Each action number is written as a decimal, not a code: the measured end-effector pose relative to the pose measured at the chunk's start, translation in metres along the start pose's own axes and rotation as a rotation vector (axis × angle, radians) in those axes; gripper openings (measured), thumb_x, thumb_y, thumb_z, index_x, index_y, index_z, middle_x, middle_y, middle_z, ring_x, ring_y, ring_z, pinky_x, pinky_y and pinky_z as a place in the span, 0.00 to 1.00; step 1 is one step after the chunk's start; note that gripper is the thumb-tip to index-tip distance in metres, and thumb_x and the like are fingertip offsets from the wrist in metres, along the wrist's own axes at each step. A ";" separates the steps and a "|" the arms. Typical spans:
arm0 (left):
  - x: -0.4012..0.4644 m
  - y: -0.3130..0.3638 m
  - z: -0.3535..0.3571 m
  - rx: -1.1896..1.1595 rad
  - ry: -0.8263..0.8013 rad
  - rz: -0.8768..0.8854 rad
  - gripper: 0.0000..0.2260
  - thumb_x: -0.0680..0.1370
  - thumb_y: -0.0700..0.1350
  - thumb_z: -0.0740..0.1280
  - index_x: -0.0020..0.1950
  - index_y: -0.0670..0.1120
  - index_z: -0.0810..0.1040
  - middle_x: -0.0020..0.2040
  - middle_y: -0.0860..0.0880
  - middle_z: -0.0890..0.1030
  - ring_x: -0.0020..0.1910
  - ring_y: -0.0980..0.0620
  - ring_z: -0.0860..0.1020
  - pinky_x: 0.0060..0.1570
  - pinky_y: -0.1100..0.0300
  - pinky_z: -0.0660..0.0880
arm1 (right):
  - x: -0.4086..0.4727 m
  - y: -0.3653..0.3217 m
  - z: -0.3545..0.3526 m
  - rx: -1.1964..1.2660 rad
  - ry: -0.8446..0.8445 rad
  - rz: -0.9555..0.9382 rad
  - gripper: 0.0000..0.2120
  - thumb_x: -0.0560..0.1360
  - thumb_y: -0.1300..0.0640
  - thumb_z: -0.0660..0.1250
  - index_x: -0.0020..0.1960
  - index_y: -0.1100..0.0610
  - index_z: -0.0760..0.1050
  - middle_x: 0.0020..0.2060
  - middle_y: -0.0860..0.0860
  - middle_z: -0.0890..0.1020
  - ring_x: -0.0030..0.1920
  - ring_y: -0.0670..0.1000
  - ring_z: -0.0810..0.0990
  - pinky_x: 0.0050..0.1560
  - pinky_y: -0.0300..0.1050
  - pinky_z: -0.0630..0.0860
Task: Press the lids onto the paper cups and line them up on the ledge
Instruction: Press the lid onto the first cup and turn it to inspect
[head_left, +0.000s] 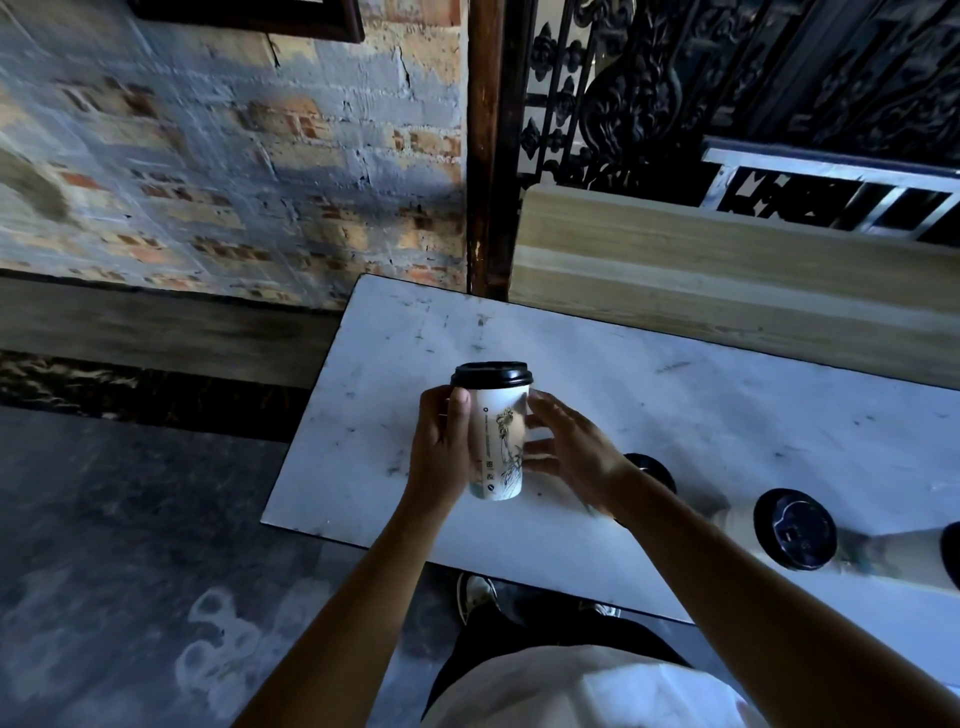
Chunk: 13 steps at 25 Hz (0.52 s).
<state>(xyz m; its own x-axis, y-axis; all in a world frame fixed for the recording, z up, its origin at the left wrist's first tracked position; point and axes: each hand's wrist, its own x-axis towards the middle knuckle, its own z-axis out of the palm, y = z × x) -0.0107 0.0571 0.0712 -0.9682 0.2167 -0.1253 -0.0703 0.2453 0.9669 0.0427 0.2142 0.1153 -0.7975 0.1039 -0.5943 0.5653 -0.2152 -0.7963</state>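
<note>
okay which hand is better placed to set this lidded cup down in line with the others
Left. The left hand grips the lidded cup round its side, while the right hand only touches it with loose fingers. The other cups stand to the right.

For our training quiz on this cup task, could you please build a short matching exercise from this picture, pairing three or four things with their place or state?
Things:
1. left hand
2. right hand
3. lidded cup
4. wooden board

Places or states:
A. stands upright on the white table, between both hands
B. leans on its edge at the far side of the table
C. grips the cup's left side, thumb on its front
D. fingers spread at the cup's right side

Pairs: 1-C, 2-D, 3-A, 4-B
</note>
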 end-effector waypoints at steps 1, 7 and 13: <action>0.000 0.004 0.000 0.001 -0.004 -0.001 0.14 0.85 0.50 0.58 0.57 0.39 0.72 0.41 0.54 0.76 0.37 0.67 0.79 0.33 0.71 0.74 | 0.000 0.000 -0.002 0.021 -0.002 -0.016 0.15 0.86 0.52 0.54 0.64 0.53 0.77 0.56 0.61 0.78 0.49 0.60 0.82 0.53 0.51 0.81; -0.002 0.016 0.003 -0.011 -0.045 -0.008 0.13 0.83 0.54 0.59 0.50 0.46 0.73 0.41 0.51 0.79 0.40 0.62 0.80 0.35 0.69 0.74 | -0.007 0.000 -0.009 0.000 -0.005 -0.043 0.18 0.84 0.60 0.56 0.69 0.51 0.77 0.58 0.61 0.84 0.50 0.60 0.85 0.60 0.55 0.80; -0.006 0.025 0.000 0.005 -0.158 -0.032 0.07 0.75 0.58 0.65 0.48 0.59 0.79 0.52 0.49 0.81 0.50 0.55 0.82 0.42 0.69 0.76 | -0.016 -0.004 -0.015 0.020 0.052 -0.024 0.11 0.84 0.55 0.58 0.50 0.57 0.79 0.43 0.54 0.82 0.39 0.48 0.82 0.38 0.37 0.78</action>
<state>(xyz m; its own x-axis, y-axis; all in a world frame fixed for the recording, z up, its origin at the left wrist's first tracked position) -0.0072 0.0617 0.0960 -0.9157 0.3543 -0.1894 -0.0987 0.2587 0.9609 0.0559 0.2278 0.1262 -0.7985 0.1595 -0.5804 0.5414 -0.2312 -0.8084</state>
